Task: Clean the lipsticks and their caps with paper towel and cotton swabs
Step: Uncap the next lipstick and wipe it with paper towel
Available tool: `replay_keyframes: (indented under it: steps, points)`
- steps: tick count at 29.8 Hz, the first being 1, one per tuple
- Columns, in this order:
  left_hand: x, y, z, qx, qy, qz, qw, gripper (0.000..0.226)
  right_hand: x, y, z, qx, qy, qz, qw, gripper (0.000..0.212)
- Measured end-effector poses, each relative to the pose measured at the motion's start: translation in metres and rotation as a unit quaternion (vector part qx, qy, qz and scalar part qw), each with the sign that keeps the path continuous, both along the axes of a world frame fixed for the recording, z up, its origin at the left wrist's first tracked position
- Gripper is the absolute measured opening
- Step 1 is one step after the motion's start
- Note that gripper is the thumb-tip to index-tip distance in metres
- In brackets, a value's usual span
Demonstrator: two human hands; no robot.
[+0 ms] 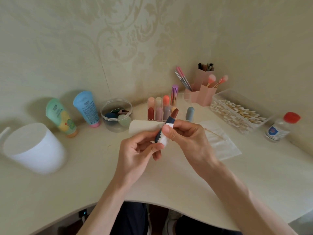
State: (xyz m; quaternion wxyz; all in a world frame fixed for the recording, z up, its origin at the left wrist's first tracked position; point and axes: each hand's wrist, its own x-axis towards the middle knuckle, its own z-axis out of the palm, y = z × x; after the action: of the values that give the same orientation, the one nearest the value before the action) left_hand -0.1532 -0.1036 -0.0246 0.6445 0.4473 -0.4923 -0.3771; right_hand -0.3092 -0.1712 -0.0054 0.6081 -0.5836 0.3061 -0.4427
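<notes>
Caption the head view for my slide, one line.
Left hand grips an uncapped lipstick while the right hand pinches paper towel round its blue tube.

1. We record two bare hands, the left hand (pixel 137 150) and the right hand (pixel 186 136), both slender and long-fingered.
2. We note the right thumbnail (pixel 166 128): short, rounded, plain.
3. We enter the left forearm (pixel 105 200) and the right forearm (pixel 245 199), both bare down to the lower edge of the view.
4. We list dark navy trousers (pixel 130 217) over both legs.
5. We log a pale grey-white shape (pixel 171 221) between the legs, perhaps a shoe. It is too blurred for us to tell.
</notes>
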Motion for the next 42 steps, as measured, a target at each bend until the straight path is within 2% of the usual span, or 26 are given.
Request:
replay_keyframes:
  steps: [4,11,16,20,24,28,32,37,42]
  points:
    - [0.004,0.002,0.002,0.024,0.046,-0.051,0.997,0.022,-0.002,-0.001,0.001,-0.013,-0.008,0.024,1.000,0.027]
    - [0.008,0.002,-0.007,0.033,-0.016,-0.082,0.996,0.026,-0.002,-0.004,0.001,-0.033,-0.003,0.028,0.999,0.017]
    - [0.005,0.002,-0.007,0.054,0.000,-0.106,0.993,0.028,-0.003,-0.010,-0.003,-0.096,0.043,0.011,0.994,0.026]
    - [0.004,0.006,-0.003,0.063,0.002,-0.105,0.992,0.026,-0.007,-0.013,-0.002,-0.157,0.075,-0.007,0.985,0.025]
    - [0.005,0.006,-0.002,0.065,-0.002,-0.103,0.993,0.027,-0.009,-0.016,-0.002,-0.167,0.059,-0.016,0.984,0.015]
    - [0.005,0.008,-0.001,0.078,-0.029,-0.125,0.989,0.026,-0.013,-0.019,-0.003,-0.159,0.065,-0.002,0.985,0.018]
    - [0.002,0.008,0.000,0.106,0.015,-0.141,0.984,0.033,-0.012,-0.018,-0.005,-0.152,0.096,0.022,0.983,0.024]
    - [0.001,0.006,-0.001,0.094,-0.038,-0.109,0.989,0.027,-0.006,-0.015,-0.006,-0.164,0.085,0.049,0.982,0.009]
    - [0.001,0.007,-0.001,0.097,0.003,-0.092,0.991,0.027,-0.013,-0.017,-0.001,-0.179,0.119,0.074,0.974,0.010]
